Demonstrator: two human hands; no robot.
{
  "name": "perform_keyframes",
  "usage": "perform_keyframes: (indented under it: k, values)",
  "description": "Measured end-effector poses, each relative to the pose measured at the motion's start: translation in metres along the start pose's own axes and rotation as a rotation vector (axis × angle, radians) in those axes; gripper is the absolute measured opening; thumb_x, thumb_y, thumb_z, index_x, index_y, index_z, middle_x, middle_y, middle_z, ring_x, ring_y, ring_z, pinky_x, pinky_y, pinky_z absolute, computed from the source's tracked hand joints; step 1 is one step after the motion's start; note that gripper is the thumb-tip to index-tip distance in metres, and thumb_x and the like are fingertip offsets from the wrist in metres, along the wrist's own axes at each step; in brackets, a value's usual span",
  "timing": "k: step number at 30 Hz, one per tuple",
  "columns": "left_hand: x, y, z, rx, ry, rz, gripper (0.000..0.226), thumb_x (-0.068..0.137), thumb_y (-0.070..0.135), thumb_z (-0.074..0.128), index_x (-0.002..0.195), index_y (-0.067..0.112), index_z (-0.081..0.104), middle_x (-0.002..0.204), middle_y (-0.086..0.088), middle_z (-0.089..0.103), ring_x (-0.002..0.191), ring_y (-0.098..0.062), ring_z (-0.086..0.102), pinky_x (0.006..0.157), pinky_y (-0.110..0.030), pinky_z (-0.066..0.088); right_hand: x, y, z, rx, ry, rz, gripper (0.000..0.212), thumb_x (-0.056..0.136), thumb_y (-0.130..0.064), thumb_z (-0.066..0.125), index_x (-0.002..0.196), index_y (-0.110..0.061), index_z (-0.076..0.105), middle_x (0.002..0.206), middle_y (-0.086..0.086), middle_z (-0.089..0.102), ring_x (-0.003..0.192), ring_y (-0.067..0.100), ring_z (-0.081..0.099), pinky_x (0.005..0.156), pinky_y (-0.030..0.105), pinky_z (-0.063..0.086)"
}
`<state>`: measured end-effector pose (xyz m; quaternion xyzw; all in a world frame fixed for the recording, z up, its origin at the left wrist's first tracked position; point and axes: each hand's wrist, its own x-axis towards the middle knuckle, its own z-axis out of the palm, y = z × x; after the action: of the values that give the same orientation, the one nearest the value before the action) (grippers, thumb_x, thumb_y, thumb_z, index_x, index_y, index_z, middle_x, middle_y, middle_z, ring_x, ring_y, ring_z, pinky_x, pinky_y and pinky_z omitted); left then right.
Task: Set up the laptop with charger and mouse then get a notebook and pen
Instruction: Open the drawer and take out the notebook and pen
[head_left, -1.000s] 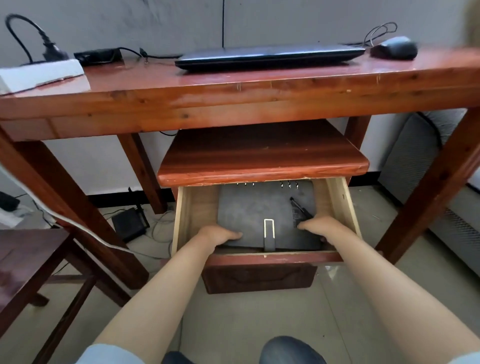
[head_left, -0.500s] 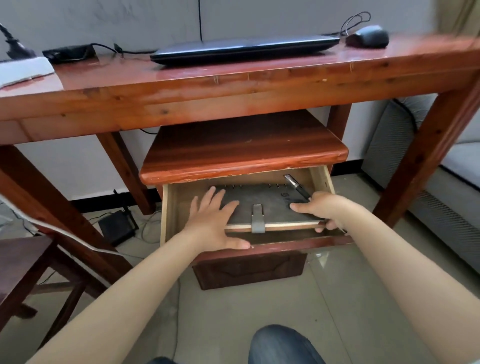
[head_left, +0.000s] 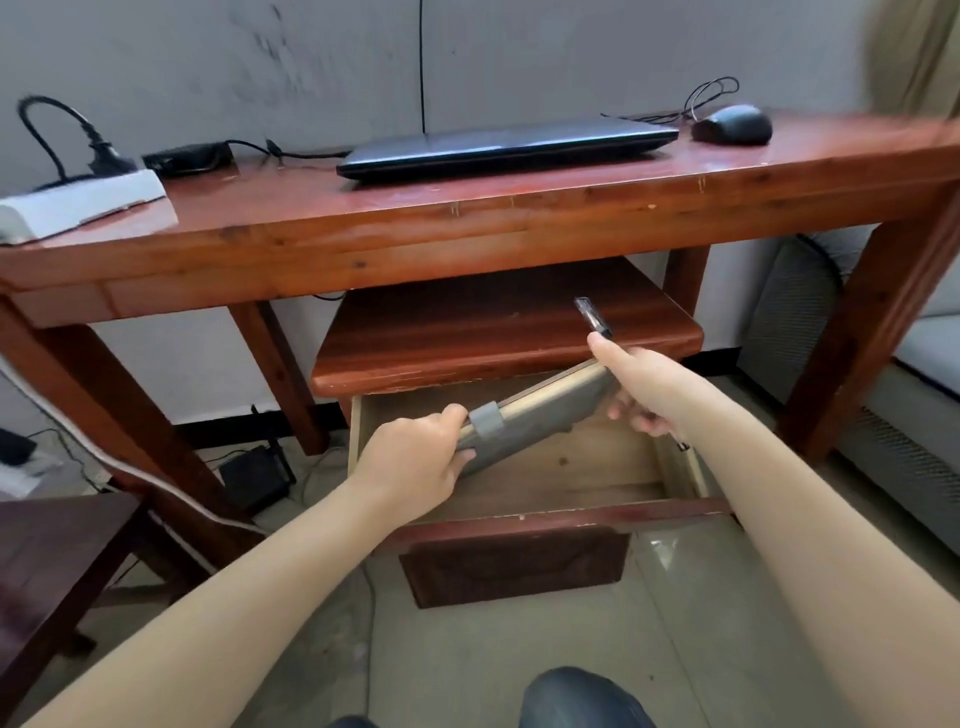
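Observation:
A grey notebook (head_left: 540, 415) with a clasp strap is held tilted above the open wooden drawer (head_left: 519, 519), its right end higher. My left hand (head_left: 415, 457) grips its lower left end. My right hand (head_left: 644, 389) grips its upper right end together with a black pen (head_left: 592, 318) that sticks up past my thumb. On the red-brown desk (head_left: 467, 218) lie the closed dark laptop (head_left: 509, 145), a black mouse (head_left: 732, 124) to its right and the black charger brick (head_left: 187, 157) to its left.
A white power strip (head_left: 78, 205) with a black plug sits at the desk's left end. A small shelf (head_left: 493, 332) overhangs the drawer. A dark stool (head_left: 47, 561) stands at lower left, a grey sofa (head_left: 914, 374) at right, a router and cables on the floor.
The notebook has come up out of the drawer, now tilted and held at both ends. My left hand went from flat on the cover to gripping its edge. The pen rose with my right hand.

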<state>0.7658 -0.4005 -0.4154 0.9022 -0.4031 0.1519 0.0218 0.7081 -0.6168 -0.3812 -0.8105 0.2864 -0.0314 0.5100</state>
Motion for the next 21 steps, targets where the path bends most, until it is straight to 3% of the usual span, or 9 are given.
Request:
perform_keyframes:
  k: [4, 7, 10, 12, 14, 15, 17, 18, 21]
  values:
    - [-0.012, -0.011, -0.017, 0.126, 0.025, 0.001, 0.027, 0.093, 0.037, 0.047, 0.112, 0.018, 0.048, 0.094, 0.001, 0.069, 0.078, -0.019, 0.067, 0.056, -0.024, 0.041, -0.011, 0.026, 0.006, -0.447, 0.128, -0.142, 0.059, 0.085, -0.067, 0.021, 0.084, -0.014, 0.046, 0.062, -0.001, 0.048, 0.055, 0.010, 0.045, 0.044, 0.023, 0.032]
    - [-0.025, -0.008, -0.029, 0.183, 0.050, -0.030, 0.026, 0.093, 0.037, 0.049, 0.107, 0.016, 0.050, 0.090, 0.000, 0.069, 0.076, -0.021, 0.067, 0.054, -0.024, 0.034, -0.021, 0.050, 0.008, -0.410, 0.129, -0.207, 0.059, 0.085, -0.065, 0.024, 0.059, -0.016, 0.045, 0.058, 0.001, 0.049, 0.056, 0.012, 0.046, 0.049, 0.024, 0.033]
    - [-0.031, 0.000, -0.036, 0.165, 0.068, -0.089, 0.026, 0.091, 0.033, 0.053, 0.106, 0.011, 0.052, 0.090, -0.006, 0.070, 0.078, -0.028, 0.067, 0.055, -0.027, 0.036, -0.032, 0.073, 0.018, -0.297, 0.154, -0.233, 0.049, 0.087, -0.055, 0.040, 0.055, -0.019, 0.041, 0.054, -0.001, 0.049, 0.052, 0.012, 0.047, 0.046, 0.025, 0.033]
    - [-0.031, 0.003, -0.042, 0.130, 0.112, -0.153, 0.026, 0.090, 0.028, 0.056, 0.105, 0.007, 0.053, 0.089, -0.013, 0.070, 0.079, -0.035, 0.066, 0.058, -0.031, 0.042, -0.041, 0.091, 0.033, -0.396, 0.144, -0.272, 0.047, 0.088, -0.050, 0.045, 0.053, -0.019, 0.041, 0.051, -0.002, 0.048, 0.048, 0.013, 0.046, 0.042, 0.025, 0.030]
    - [-0.032, 0.006, -0.047, 0.125, 0.160, -0.197, 0.024, 0.088, 0.024, 0.058, 0.100, 0.004, 0.054, 0.086, -0.017, 0.070, 0.076, -0.039, 0.066, 0.056, -0.032, 0.038, -0.048, 0.113, 0.054, -0.693, 0.097, -0.409, 0.040, 0.089, -0.044, 0.049, 0.061, -0.016, 0.052, 0.058, 0.002, 0.058, 0.053, 0.018, 0.056, 0.045, 0.025, 0.035]
    - [-0.033, 0.007, -0.048, 0.134, 0.176, -0.195, 0.024, 0.088, 0.024, 0.059, 0.099, 0.003, 0.054, 0.084, -0.017, 0.070, 0.074, -0.039, 0.066, 0.055, -0.030, 0.035, -0.049, 0.124, 0.066, -0.833, 0.079, -0.482, 0.033, 0.090, -0.041, 0.050, 0.078, -0.013, 0.060, 0.072, 0.007, 0.067, 0.065, 0.024, 0.063, 0.051, 0.027, 0.042]
    - [-0.037, 0.010, -0.050, 0.157, 0.191, -0.160, 0.023, 0.088, 0.024, 0.059, 0.099, 0.003, 0.055, 0.083, -0.016, 0.070, 0.071, -0.038, 0.066, 0.054, -0.028, 0.032, -0.051, 0.133, 0.086, -0.903, 0.114, -0.527, 0.033, 0.091, -0.035, 0.050, 0.112, -0.011, 0.060, 0.097, 0.013, 0.070, 0.084, 0.030, 0.068, 0.063, 0.031, 0.051]
    - [-0.038, 0.010, -0.049, 0.172, 0.205, -0.141, 0.023, 0.088, 0.024, 0.059, 0.099, 0.004, 0.055, 0.082, -0.016, 0.070, 0.070, -0.037, 0.066, 0.054, -0.028, 0.032, -0.049, 0.135, 0.093, -0.898, 0.155, -0.559, 0.031, 0.088, -0.029, 0.057, 0.111, -0.008, 0.063, 0.094, 0.016, 0.071, 0.079, 0.031, 0.069, 0.060, 0.031, 0.054]
    - [-0.043, 0.006, -0.055, 0.173, 0.247, -0.112, 0.023, 0.086, 0.021, 0.063, 0.097, 0.002, 0.058, 0.077, -0.016, 0.071, 0.063, -0.037, 0.065, 0.051, -0.027, 0.034, -0.042, 0.132, 0.103, -0.795, 0.357, -0.783, 0.018, 0.055, -0.005, 0.087, 0.059, -0.002, 0.070, 0.045, 0.014, 0.066, 0.034, 0.025, 0.060, 0.031, 0.018, 0.044]
